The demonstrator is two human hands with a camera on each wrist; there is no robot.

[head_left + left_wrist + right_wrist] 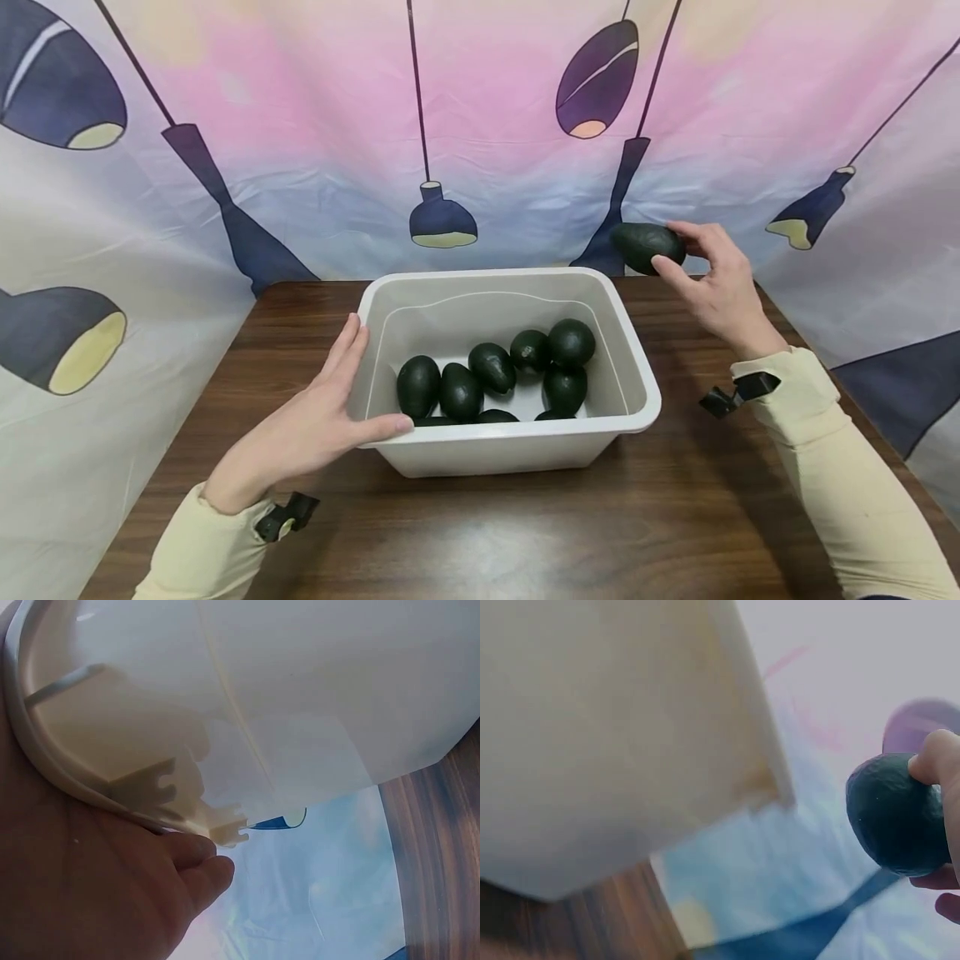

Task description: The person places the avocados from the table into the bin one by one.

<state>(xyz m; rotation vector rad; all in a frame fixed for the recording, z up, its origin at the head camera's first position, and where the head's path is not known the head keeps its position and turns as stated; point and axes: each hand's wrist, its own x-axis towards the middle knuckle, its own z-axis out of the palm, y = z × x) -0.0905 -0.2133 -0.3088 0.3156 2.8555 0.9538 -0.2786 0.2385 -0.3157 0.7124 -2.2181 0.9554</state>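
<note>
A dark green avocado is pinched between the thumb and fingers of my right hand, held above the bin's far right corner. The right wrist view shows the same avocado in the fingers, beside the bin's wall. My left hand rests against the left end of the pale grey plastic bin, its fingers extended along the side and its thumb over the front rim. Inside the bin lie several avocados, some partly hidden behind the front wall. From below, the left wrist view shows the bin's rim and wall.
The bin stands on a dark brown wooden table. Behind it hangs a pastel cloth printed with dark lamps, reaching around both sides. Small black devices are strapped on both wrists over cream sleeves.
</note>
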